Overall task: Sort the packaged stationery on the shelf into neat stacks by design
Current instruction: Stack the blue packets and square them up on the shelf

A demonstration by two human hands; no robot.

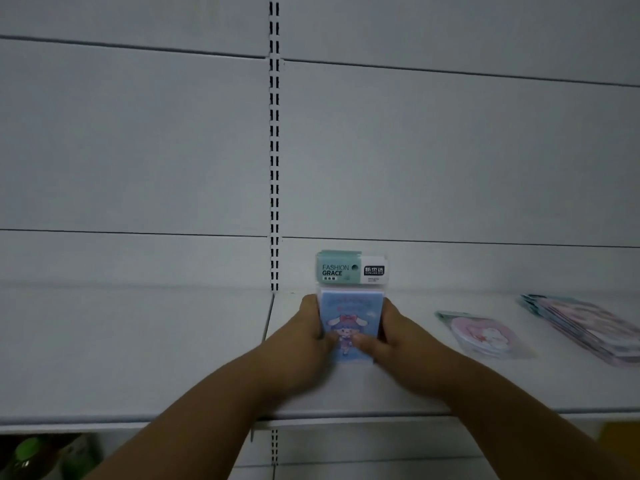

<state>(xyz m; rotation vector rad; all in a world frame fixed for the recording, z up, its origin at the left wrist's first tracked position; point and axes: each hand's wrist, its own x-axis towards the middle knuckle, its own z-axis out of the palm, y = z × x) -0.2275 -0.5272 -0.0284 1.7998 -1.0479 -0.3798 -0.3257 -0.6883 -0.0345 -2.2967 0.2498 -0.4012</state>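
Observation:
A stack of blue packs (350, 315) with a cartoon bunny-girl print and a teal "FASHION GRACE" header card stands on the white shelf (398, 386), near its back wall. My left hand (308, 336) presses the stack's left side, thumb on the front. My right hand (391, 336) grips its right side, thumb also on the front. A pink heart-shaped pack (481, 336) lies flat to the right. Farther right lies a slanted pile of pink and purple packs (585, 329), partly cut off by the frame edge.
A slotted upright (274, 143) divides the white back panels. The neighbouring shelf board (131, 351) lies to the left. Below the shelf edge, green items (38, 455) show at lower left and something yellow (620, 436) at lower right.

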